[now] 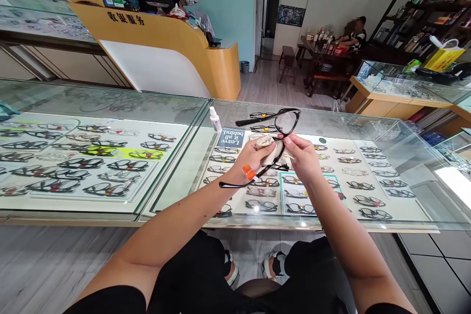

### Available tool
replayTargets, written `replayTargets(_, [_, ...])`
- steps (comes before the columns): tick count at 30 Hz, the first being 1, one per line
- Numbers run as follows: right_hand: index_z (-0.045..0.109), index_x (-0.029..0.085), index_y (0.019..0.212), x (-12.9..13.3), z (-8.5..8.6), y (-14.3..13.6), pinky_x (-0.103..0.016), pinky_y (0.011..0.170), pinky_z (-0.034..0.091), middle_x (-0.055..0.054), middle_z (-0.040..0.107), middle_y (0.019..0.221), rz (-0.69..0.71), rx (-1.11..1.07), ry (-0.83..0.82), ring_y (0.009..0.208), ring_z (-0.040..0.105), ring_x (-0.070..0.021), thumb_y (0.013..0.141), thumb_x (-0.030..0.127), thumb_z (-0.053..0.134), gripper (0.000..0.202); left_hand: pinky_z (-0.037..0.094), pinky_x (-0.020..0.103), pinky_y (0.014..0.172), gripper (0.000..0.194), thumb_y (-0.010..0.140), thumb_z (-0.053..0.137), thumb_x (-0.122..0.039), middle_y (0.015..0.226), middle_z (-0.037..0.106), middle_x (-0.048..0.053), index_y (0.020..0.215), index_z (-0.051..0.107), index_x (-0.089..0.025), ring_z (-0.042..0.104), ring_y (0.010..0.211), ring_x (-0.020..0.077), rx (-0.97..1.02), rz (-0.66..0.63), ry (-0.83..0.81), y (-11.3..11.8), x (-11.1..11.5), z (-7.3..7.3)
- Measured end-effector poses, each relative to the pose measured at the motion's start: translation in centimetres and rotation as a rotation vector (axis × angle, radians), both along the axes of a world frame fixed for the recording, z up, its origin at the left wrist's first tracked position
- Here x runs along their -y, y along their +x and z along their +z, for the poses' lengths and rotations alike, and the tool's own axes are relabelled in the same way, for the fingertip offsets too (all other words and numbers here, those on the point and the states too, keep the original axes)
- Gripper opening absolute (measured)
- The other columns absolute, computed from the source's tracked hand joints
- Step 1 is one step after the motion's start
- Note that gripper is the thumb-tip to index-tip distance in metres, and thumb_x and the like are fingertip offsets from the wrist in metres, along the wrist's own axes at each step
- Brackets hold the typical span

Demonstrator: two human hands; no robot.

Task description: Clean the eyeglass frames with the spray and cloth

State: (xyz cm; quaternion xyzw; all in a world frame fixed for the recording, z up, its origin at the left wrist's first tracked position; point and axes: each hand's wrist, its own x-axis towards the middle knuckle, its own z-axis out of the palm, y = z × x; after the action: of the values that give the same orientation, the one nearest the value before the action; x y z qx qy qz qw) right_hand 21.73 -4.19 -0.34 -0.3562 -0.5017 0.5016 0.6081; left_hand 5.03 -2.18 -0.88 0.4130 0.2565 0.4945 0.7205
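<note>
A pair of black-framed eyeglasses is held up above the glass counter, one lens upward, its temples pointing left. An orange tag hangs at the lower temple. My left hand is closed on a beige cloth, which it presses around the lower lens. With thumb and fingers my right hand pinches the frame near the bridge, and some of the cloth shows beside it. The lower lens is mostly hidden by the cloth and fingers.
A small white spray bottle stands on the glass display counter, left of my hands. Many eyeglasses lie inside under the glass, beside a dark sign. Beyond are a yellow cashier desk and a seated person at a table.
</note>
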Motion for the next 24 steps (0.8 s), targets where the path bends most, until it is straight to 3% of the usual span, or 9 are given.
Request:
replayTargets(4, [0.088,0.029,0.098,0.0,-0.4,-0.3,-0.038,0.095,0.054,-0.003,0.07,0.099,0.023,0.011,-0.016,0.096,0.064,-0.0217,0.086,0.058,0.087,0.032,0.039,0.023,0.058,0.057,0.056,0.108,-0.042,0.073,0.068,-0.002,0.097,0.08,-0.013,0.055,0.062,0.008,-0.003,-0.004,-0.023,-0.2,-0.3,0.4])
replayTargets(9, [0.081,0.026,0.077,0.0,-0.6,-0.5,-0.039,0.095,0.054,-0.003,0.068,0.089,0.064,0.069,-0.02,0.092,0.062,-0.0221,0.087,0.059,0.086,0.035,0.043,0.021,0.064,0.056,0.048,0.11,-0.025,0.071,0.067,-0.005,0.09,0.075,-0.015,0.058,0.066,0.0069,0.018,-0.056,-0.065,-0.3,0.1,1.5])
replayTargets(13, [0.083,0.026,0.08,0.1,-0.5,-0.5,-0.039,0.091,0.056,-0.003,0.071,0.093,0.088,0.006,-0.069,0.09,0.065,-0.0221,0.085,0.058,0.088,0.033,0.035,0.021,0.057,0.058,0.049,0.11,-0.035,0.065,0.06,-0.007,0.091,0.075,-0.014,0.049,0.06,0.0058,-0.025,-0.065,-0.044,-0.4,0.1,1.7])
replayTargets(17, [0.088,0.028,0.095,0.4,0.1,-0.5,-0.041,0.1,0.057,-0.003,0.075,0.104,0.07,-0.069,-0.082,0.103,0.07,-0.0245,0.081,0.054,0.092,0.03,0.023,0.023,0.05,0.059,0.059,0.107,-0.043,0.061,0.052,-0.009,0.101,0.077,-0.015,0.038,0.052,0.0046,-0.076,-0.098,0.006,-0.5,0.0,1.2])
replayTargets(20, [0.089,0.028,0.098,0.5,0.6,-0.4,-0.042,0.104,0.058,-0.004,0.078,0.109,0.053,-0.122,-0.117,0.111,0.072,-0.0265,0.08,0.053,0.093,0.031,0.027,0.023,0.05,0.056,0.067,0.103,-0.049,0.064,0.052,-0.007,0.102,0.075,-0.015,0.04,0.053,0.0056,-0.069,-0.145,-0.008,-0.9,0.1,1.4])
replayTargets(24, [0.088,0.029,0.101,0.5,1.1,-0.2,-0.042,0.097,0.061,-0.003,0.082,0.107,0.054,-0.176,-0.215,0.113,0.074,-0.0292,0.077,0.054,0.094,0.036,0.029,0.024,0.051,0.052,0.069,0.103,-0.045,0.064,0.051,-0.007,0.101,0.074,-0.015,0.039,0.052,0.0053,-0.116,-0.213,-0.022,-1.1,0.5,1.9])
